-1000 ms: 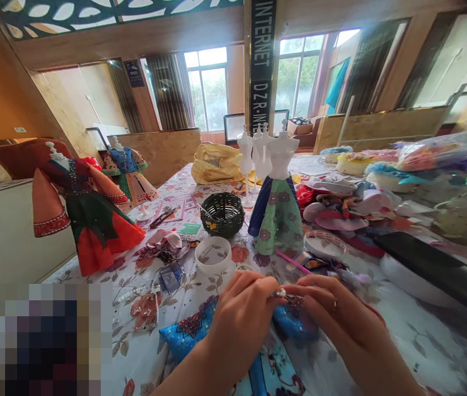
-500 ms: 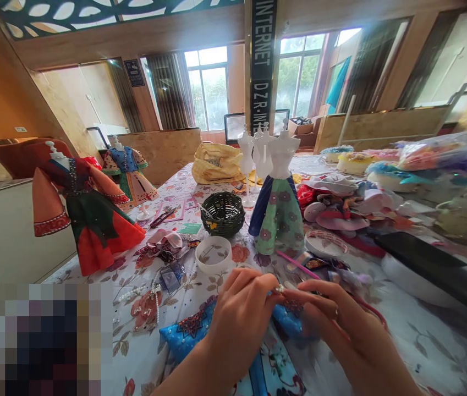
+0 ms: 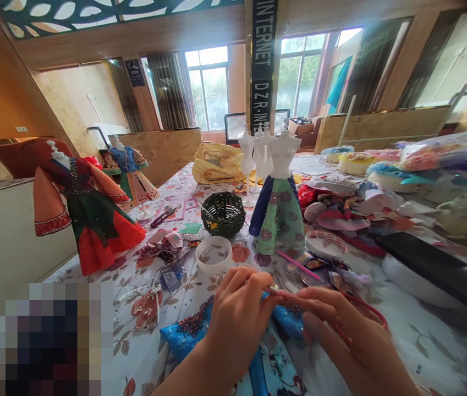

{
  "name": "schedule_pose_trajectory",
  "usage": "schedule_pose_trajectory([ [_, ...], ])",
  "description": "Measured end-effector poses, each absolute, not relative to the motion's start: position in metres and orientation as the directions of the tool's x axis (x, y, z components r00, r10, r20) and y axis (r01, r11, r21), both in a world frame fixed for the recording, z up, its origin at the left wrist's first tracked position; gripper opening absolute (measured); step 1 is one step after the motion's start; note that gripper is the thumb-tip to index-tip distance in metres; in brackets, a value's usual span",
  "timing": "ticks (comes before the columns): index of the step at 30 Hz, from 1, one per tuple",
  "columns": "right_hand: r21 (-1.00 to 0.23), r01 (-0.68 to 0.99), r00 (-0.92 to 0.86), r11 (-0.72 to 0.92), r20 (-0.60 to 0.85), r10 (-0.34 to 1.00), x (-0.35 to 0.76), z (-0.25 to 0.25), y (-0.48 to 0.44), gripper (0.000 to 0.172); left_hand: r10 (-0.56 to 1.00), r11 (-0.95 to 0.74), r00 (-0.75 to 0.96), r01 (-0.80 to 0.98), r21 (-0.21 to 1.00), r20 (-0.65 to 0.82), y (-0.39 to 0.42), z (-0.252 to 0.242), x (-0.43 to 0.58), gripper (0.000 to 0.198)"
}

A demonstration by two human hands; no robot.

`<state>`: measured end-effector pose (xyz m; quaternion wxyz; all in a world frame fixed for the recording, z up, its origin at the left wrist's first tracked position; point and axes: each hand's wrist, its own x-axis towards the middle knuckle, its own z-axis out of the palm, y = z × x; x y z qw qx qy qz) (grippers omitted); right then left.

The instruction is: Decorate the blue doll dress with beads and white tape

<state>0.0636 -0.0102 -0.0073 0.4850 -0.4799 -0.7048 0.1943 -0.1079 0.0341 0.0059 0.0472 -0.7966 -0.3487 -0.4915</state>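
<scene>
A small bright blue doll dress (image 3: 187, 336), with dark red beaded patches on the shoulders and a floral front, lies beneath both hands. My left hand (image 3: 243, 319) is closed over the neckline, pinching the edge of the cloth. Tiny pale, shiny beads (image 3: 274, 287) show at its fingertips. From the right, my right hand (image 3: 349, 330) meets it, index finger reaching to the left fingertips and the lower fingers and thumb curled and blurred. Whatever sits in its grip is too small to make out.
A white round dish (image 3: 214, 256), dark woven basket (image 3: 223, 214) and a mannequin in a green skirt (image 3: 278, 214) stand beyond my hands. Two dressed dolls, one with red sleeves (image 3: 93, 214), stand left. Fabric scraps (image 3: 340, 203) and a black object (image 3: 435, 269) lie right.
My left fingertips and the shiny beads have shifted slightly left. The right hand's fingers have drawn a little lower and curled more. The dress stays in place.
</scene>
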Motion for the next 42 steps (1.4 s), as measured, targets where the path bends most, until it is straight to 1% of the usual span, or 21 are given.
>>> schedule_pose_trajectory([
  [5,-0.667,0.520,-0.142,0.534,0.548,0.824,0.069,-0.012,-0.010,0.022,0.541,-0.722,0.224,0.617,0.312,0.810,0.033,0.007,-0.109,0.018],
  [7,-0.678,0.510,-0.145,0.530,0.539,0.830,0.070,-0.013,-0.010,0.023,0.545,-0.718,0.216,0.618,0.319,0.810,0.033,0.008,-0.109,0.019],
  [8,-0.702,0.491,-0.138,0.515,0.521,0.842,0.070,-0.013,-0.010,0.022,0.546,-0.716,0.213,0.621,0.319,0.810,0.033,0.008,-0.108,0.019],
  [10,-0.792,0.413,-0.100,0.451,0.452,0.886,0.070,-0.012,-0.009,0.020,0.544,-0.711,0.206,0.627,0.316,0.814,0.033,0.008,-0.108,0.019],
  [13,-0.942,0.198,-0.013,0.270,0.273,0.962,0.068,-0.009,-0.006,0.017,0.519,-0.712,0.185,0.634,0.302,0.835,0.033,0.008,-0.108,0.020],
  [16,-0.991,0.021,0.065,0.131,0.133,0.989,0.066,-0.007,-0.003,0.022,0.459,-0.750,0.183,0.604,0.269,0.870,0.033,0.008,-0.109,0.024],
  [18,-0.995,-0.030,0.089,0.094,0.091,0.992,0.065,-0.007,0.000,0.024,0.451,-0.766,0.180,0.581,0.275,0.874,0.033,0.009,-0.108,0.024],
  [20,-0.996,-0.046,0.094,0.070,0.065,0.993,0.065,-0.007,0.001,0.025,0.488,-0.767,0.164,0.550,0.331,0.858,0.033,0.010,-0.107,0.023],
  [21,-0.997,-0.050,0.092,0.063,0.058,0.994,0.065,-0.007,0.001,0.026,0.522,-0.762,0.148,0.524,0.381,0.840,0.033,0.011,-0.106,0.022],
  [24,-0.995,-0.078,0.061,0.064,0.059,0.996,0.066,-0.007,0.000,0.025,0.652,-0.717,0.096,0.401,0.571,0.752,0.032,0.014,-0.102,0.024],
  [26,-0.993,-0.095,0.035,0.067,0.064,0.997,0.066,-0.006,-0.001,0.025,0.737,-0.656,0.073,0.313,0.686,0.672,0.031,0.015,-0.100,0.024],
  [28,-0.994,-0.093,0.027,0.055,0.053,0.998,0.065,-0.003,-0.002,0.027,0.793,-0.599,0.064,0.259,0.757,0.606,0.031,0.016,-0.099,0.022],
  [30,-0.996,-0.081,0.037,0.034,0.031,0.999,0.063,0.000,-0.003,0.029,0.821,-0.565,0.072,0.241,0.789,0.566,0.032,0.016,-0.099,0.020],
  [33,-0.998,-0.064,0.061,0.009,0.005,0.998,0.059,0.005,-0.005,0.032,0.821,-0.568,0.105,0.257,0.782,0.561,0.032,0.014,-0.099,0.019],
  [36,-0.998,-0.069,0.081,0.011,0.005,0.997,0.055,0.008,-0.007,0.031,0.795,-0.601,0.135,0.301,0.740,0.591,0.033,0.011,-0.101,0.018],
  [39,-0.995,-0.096,0.058,0.014,0.008,0.998,0.053,0.009,-0.008,0.032,0.738,-0.667,0.166,0.328,0.669,0.654,0.033,0.009,-0.102,0.017],
  [42,-0.990,-0.138,0.017,0.021,0.019,1.000,0.054,0.008,-0.009,0.031,0.659,-0.735,0.187,0.361,0.573,0.728,0.034,0.009,-0.104,0.018],
])
